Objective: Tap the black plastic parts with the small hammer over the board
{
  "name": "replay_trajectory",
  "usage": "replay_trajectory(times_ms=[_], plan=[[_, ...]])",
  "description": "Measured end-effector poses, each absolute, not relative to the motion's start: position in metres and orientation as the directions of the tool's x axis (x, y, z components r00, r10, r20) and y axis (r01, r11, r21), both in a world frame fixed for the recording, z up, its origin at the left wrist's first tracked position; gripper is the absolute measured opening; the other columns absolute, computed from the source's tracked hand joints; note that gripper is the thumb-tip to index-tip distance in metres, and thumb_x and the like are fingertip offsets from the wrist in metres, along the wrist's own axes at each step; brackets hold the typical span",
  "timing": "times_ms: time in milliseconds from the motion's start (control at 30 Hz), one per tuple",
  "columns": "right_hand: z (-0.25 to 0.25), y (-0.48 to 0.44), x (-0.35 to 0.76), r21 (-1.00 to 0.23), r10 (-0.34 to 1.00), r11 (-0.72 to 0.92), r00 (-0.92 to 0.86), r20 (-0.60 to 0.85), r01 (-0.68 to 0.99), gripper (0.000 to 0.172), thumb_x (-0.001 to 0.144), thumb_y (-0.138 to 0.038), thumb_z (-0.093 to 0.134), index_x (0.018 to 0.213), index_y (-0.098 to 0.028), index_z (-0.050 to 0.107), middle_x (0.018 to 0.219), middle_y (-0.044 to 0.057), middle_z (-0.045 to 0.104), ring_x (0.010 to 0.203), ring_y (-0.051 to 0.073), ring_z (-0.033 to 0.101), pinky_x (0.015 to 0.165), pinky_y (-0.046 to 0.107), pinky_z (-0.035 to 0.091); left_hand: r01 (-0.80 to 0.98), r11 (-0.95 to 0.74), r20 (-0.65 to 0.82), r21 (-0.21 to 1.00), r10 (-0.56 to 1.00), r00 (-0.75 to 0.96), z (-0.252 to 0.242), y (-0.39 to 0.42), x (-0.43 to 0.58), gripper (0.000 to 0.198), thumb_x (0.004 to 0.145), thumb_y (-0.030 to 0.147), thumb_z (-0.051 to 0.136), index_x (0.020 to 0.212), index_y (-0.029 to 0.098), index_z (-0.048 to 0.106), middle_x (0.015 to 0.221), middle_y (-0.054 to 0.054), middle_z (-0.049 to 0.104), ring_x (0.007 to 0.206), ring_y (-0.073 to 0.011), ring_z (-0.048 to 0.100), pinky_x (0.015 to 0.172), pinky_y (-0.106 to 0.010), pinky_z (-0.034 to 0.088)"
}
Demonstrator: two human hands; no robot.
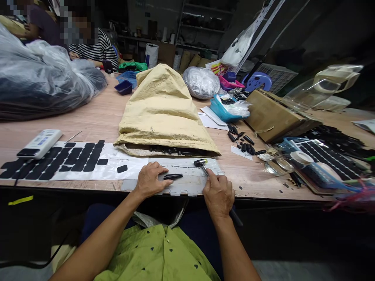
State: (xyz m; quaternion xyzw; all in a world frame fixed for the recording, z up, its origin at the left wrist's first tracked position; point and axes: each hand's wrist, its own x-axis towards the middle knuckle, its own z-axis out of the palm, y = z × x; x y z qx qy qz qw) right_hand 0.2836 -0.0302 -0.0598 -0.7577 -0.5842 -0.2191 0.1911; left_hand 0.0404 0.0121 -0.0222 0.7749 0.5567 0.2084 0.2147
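On the pale board (pixel 187 187) at the table's front edge lies a short black tubular part (pixel 173 176). My left hand (pixel 150 180) is beside it, thumb and index finger apart around its left end, with a gap showing. My right hand (pixel 219 193) is closed around the shaft of a small hammer (pixel 200 162). The hammer's head, with a yellowish face, hovers or rests near the board's right part; I cannot tell which. Its black grip sticks out below my hand. Directly behind, a yellow woven sack (pixel 164 113) lies with its mouth toward me, black parts inside.
Black adhesive pads (pixel 79 158) on white sheet and a white device (pixel 41 143) lie left. Loose black parts (pixel 247 148), a blue basket (pixel 225 109) and a cardboard box (pixel 278 117) are right. Behind a large plastic bag (pixel 43 78), a person in striped sleeves sits.
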Motion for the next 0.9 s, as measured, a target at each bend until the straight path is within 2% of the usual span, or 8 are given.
replay_trajectory(times_ms=[100, 267, 467, 733, 900], plan=[[-0.0604, -0.0302, 0.2837, -0.026, 0.802, -0.249, 0.221, 0.555, 0.968, 0.031, 0.092, -0.019, 0.054, 0.117, -0.028, 0.070, 0.085, 0.005, 0.057, 0.078, 0.018, 0.041, 0.064, 0.031, 0.022, 0.771, -0.303, 0.094, 0.560, 0.948, 0.304, -0.0244, 0.0125, 0.0400, 0.029, 0.078, 0.044, 0.074, 0.101, 0.025, 0.075, 0.091, -0.002, 0.066, 0.091, -0.0204, 0.057, 0.078, -0.034, 0.042], [-0.0595, -0.0302, 0.2827, -0.026, 0.802, -0.256, 0.227, 0.553, 0.966, 0.032, 0.090, -0.019, 0.054, 0.117, -0.028, 0.070, 0.085, 0.005, 0.056, 0.077, 0.017, 0.041, 0.064, 0.031, 0.022, 0.753, -0.304, 0.094, 0.583, 0.946, 0.309, -0.0284, 0.0135, 0.0389, 0.017, 0.078, 0.035, 0.076, 0.093, 0.026, 0.075, 0.088, 0.000, 0.065, 0.091, -0.0201, 0.057, 0.078, -0.034, 0.041], [-0.0584, -0.0299, 0.2820, -0.021, 0.799, -0.266, 0.233, 0.554, 0.964, 0.031, 0.091, -0.018, 0.055, 0.116, -0.027, 0.070, 0.085, 0.004, 0.057, 0.076, 0.017, 0.040, 0.064, 0.030, 0.022, 0.730, -0.220, 0.105, 0.646, 0.974, 0.201, -0.0273, 0.0136, 0.0431, 0.014, 0.076, 0.024, 0.076, 0.089, 0.023, 0.069, 0.085, 0.001, 0.065, 0.087, -0.0181, 0.059, 0.077, -0.032, 0.043], [-0.0566, -0.0302, 0.2804, -0.050, 0.811, -0.276, 0.260, 0.524, 0.960, 0.031, 0.090, -0.018, 0.056, 0.116, -0.028, 0.070, 0.086, 0.004, 0.056, 0.077, 0.016, 0.040, 0.064, 0.030, 0.023, 0.744, -0.243, 0.107, 0.623, 0.968, 0.226, -0.0257, 0.0122, 0.0425, 0.020, 0.074, 0.028, 0.074, 0.093, 0.024, 0.072, 0.085, 0.000, 0.066, 0.087, -0.0197, 0.059, 0.077, -0.033, 0.044], [-0.0553, -0.0292, 0.2824, -0.092, 0.828, -0.268, 0.278, 0.487, 0.959, 0.032, 0.090, -0.018, 0.054, 0.117, -0.027, 0.070, 0.087, 0.006, 0.057, 0.079, 0.018, 0.043, 0.065, 0.030, 0.026, 0.738, -0.240, 0.100, 0.630, 0.968, 0.229, -0.0255, 0.0121, 0.0414, 0.016, 0.079, 0.032, 0.070, 0.093, 0.024, 0.073, 0.085, 0.000, 0.066, 0.088, -0.0197, 0.059, 0.079, -0.033, 0.044]])
